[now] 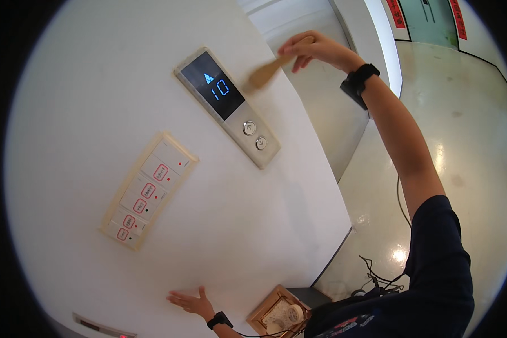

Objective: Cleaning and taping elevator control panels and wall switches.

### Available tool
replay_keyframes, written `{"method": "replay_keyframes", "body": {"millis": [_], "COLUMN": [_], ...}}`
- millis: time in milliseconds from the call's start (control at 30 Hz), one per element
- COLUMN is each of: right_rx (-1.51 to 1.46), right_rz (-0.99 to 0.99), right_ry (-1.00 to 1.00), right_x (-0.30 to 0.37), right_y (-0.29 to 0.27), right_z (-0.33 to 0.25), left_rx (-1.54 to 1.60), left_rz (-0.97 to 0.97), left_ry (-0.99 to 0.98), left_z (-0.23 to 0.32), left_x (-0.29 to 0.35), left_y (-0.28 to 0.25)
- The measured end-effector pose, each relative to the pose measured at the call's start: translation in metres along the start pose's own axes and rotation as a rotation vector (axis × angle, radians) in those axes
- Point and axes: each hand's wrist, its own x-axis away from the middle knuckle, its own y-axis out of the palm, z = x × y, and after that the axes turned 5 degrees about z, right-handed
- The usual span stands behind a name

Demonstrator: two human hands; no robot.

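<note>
My right hand [318, 49] is closed around the handle of a wooden brush [271, 69]. The brush slants down toward the wall, its lower end blurred, just right of a lift call panel [256, 138]. That panel has a dark display with blue lit figures and two round arrow buttons. Low on the left, my left hand [192, 303] is flat with fingers stretched out, holding nothing; whether it touches the wall I cannot tell. Between the hands, a row of white switches [130, 197] with red-outlined labels sits in a beige border on the wall.
A brown wooden tray [259, 318] holding round pale containers is close to my body. Beyond the wall's right edge stands a metal lift door [312, 84]. Glossy floor [422, 186] stretches to the right, with dark cables [377, 276] near me. Another narrow panel [104, 328] is at lower left.
</note>
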Motion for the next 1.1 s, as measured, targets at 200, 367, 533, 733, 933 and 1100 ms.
{"method": "replay_keyframes", "body": {"millis": [200, 367, 533, 733, 933, 1100], "right_rx": [-0.117, -0.016, -0.216, 0.250, -0.189, -0.397], "right_rz": [-0.114, -0.272, -0.113, -0.357, -0.180, -0.007], "right_ry": [0.017, 0.114, 0.079, 0.295, 0.177, 0.169], "right_x": [0.009, 0.011, 0.023, 0.035, 0.048, 0.060], "right_y": [-0.002, -0.002, 0.010, 0.005, 0.012, 0.016], "right_z": [0.011, 0.019, 0.027, 0.034, 0.047, 0.058], "left_rx": [0.012, -0.016, -0.030, -0.031, -0.033, -0.053], "left_rz": [-0.018, -0.011, -0.036, -0.045, -0.038, -0.122], "left_ry": [-0.030, -0.016, -0.039, -0.036, -0.031, -0.090], "left_z": [-0.001, -0.001, 0.000, -0.001, -0.001, 0.004], "left_x": [0.000, -0.001, 0.001, 0.002, 0.000, 0.000], "left_y": [0.001, 0.001, 0.001, 0.003, 0.001, -0.003]}}
